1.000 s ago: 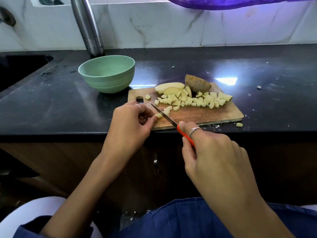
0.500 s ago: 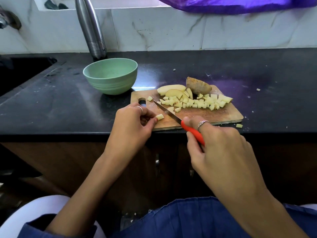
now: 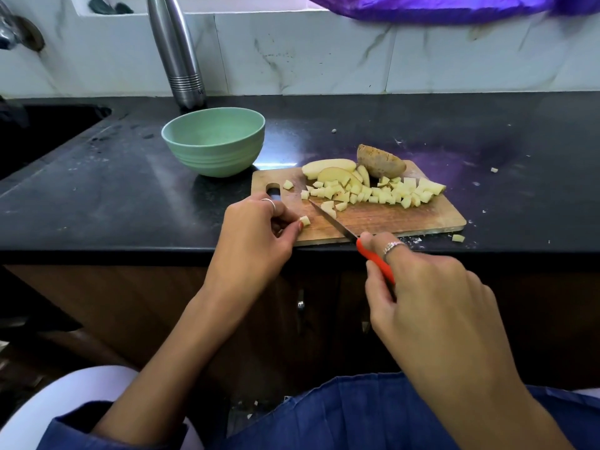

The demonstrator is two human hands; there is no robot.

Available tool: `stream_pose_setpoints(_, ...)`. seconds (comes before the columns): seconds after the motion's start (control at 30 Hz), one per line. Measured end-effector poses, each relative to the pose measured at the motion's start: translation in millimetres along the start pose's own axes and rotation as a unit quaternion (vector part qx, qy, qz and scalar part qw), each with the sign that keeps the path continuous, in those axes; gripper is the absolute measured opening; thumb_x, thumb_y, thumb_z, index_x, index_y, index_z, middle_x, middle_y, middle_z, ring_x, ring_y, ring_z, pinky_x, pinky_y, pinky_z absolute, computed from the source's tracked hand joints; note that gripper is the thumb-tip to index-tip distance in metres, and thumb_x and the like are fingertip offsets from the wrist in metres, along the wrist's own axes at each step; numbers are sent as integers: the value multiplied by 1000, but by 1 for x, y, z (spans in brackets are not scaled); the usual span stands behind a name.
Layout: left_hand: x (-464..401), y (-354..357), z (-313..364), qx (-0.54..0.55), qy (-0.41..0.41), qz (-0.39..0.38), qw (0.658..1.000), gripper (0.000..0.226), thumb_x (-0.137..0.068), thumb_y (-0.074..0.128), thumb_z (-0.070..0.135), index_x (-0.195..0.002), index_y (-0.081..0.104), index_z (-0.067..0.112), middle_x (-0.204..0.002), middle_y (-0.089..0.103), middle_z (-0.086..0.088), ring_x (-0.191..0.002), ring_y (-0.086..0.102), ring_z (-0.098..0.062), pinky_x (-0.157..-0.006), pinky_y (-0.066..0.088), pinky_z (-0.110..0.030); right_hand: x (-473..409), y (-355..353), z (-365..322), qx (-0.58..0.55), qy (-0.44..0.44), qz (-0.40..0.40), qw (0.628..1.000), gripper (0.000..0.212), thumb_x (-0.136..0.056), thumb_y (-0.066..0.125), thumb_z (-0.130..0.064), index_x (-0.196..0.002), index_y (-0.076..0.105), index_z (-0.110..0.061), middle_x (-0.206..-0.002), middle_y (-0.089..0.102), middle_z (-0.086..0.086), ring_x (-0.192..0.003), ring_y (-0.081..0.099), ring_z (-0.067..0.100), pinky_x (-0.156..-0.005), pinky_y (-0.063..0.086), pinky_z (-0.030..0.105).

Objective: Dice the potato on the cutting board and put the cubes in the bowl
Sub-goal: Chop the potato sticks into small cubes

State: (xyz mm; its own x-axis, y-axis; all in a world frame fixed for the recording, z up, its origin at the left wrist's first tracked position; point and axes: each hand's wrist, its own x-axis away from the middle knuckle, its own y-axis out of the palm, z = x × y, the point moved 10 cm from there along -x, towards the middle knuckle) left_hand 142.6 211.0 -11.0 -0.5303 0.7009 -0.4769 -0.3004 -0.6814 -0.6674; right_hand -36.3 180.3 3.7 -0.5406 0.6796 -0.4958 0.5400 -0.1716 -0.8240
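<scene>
Fingers of left hand (image 3: 256, 232) curled, thumb tip touching potato cube (image 3: 305, 220) — right hand (image 3: 431, 297) fingers round knife (image 3: 350, 237) handle.

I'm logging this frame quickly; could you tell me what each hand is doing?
Left hand: pinches a potato cube.
Right hand: grips the knife handle.

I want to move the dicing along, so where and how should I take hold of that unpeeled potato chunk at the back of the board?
Grip the unpeeled potato chunk across its rounded brown skin, coming down from above and behind, probably with the left hand. It lies lengthways at the far edge of the cutting board, with slices and the diced cubes crowding its near side, so the back is the open approach.
</scene>
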Motion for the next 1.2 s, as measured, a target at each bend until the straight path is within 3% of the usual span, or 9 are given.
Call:
stream_pose_setpoints(0.37,1,0,-1,-9,3,19,1000,6,-78,73,8,-84,75,9,-77,56,7,-60,48,4,-62,37,-1,-6,13,-21,-22,-8,-26,999,41,-66,79,-17,-106,68,-18,-49,55,-4,-36,52,18,-33,33,23)
stream_pose_setpoints(0.47,2,1,-1,-14,1,20,1000,6,-78,73,8,-84,75,9,-76,55,7,-59,47,2,-61,36,-8,-6,18,-23,-25,-7,-46,999,39,-66,79,-17,-104,70,-17,-48,54,-5,-35,52,18,-32,30,22)
stream_pose_setpoints(0.6,2,1,0,-14,1,26,1000,3,-78,73,8,-81,75,9,-75,54,6,-57,45,1,-62,37,-16,-6,28,-27,-6,-20,-82,996,38,-83,65,-23,-120,60,-26,-60,56,-5,-53,60,20,-44,29,25)
stream_pose_setpoints(0.73,2,0,-1,-9,-4,29,1000,5,-79,73,10,-83,75,11,-73,53,9,-58,46,0,-60,37,-12,-5,21,-17,-33,-18,-120,992,44,-97,38,-37,-139,31,-42,-80,51,-9,-79,60,15,-62,41,28)
stream_pose_setpoints(0.83,0,1,-3,-13,-6,28,1000,7,-81,71,12,-88,75,12,-75,53,6,-59,46,-1,-60,36,-11,-10,20,13,-112,61,-168,978,32,-92,47,-42,-124,49,-44,-84,55,-10,-68,53,6,-62,45,21)
stream_pose_setpoints(0.9,-1,2,-3,-18,-6,27,999,9,-82,70,12,-90,74,12,-76,55,5,-60,47,-1,-62,37,-12,-16,26,40,-189,125,-210,951,17,-89,56,-36,-104,63,-39,-69,54,-11,-54,47,3,-48,36,12)
stream_pose_setpoints(0.97,-3,3,-4,-18,-8,24,1000,11,-82,69,12,-92,74,12,-78,57,4,-62,48,-2,-63,39,-13,-19,30,58,-252,158,-252,921,12,-89,60,-28,-95,69,-32,-47,46,-11,-40,39,3,-40,29,13)
stream_pose_setpoints(1.07,-8,4,-5,-20,-11,19,1000,13,-83,69,12,-95,74,12,-80,60,3,-61,47,-3,-64,38,-14,-21,26,72,-301,176,-306,886,14,-88,62,-22,-90,72,-30,-40,40,-8,-35,34,1,-37,25,12)
stream_pose_setpoints(1.2,-17,11,-5,-22,-10,14,1000,17,-83,69,13,-100,73,13,-84,58,6,-65,47,-6,-69,39,-16,-36,16,89,-225,110,-300,920,11,-86,64,-30,-89,69,-40,-50,52,-12,-51,45,2,-54,31,23)
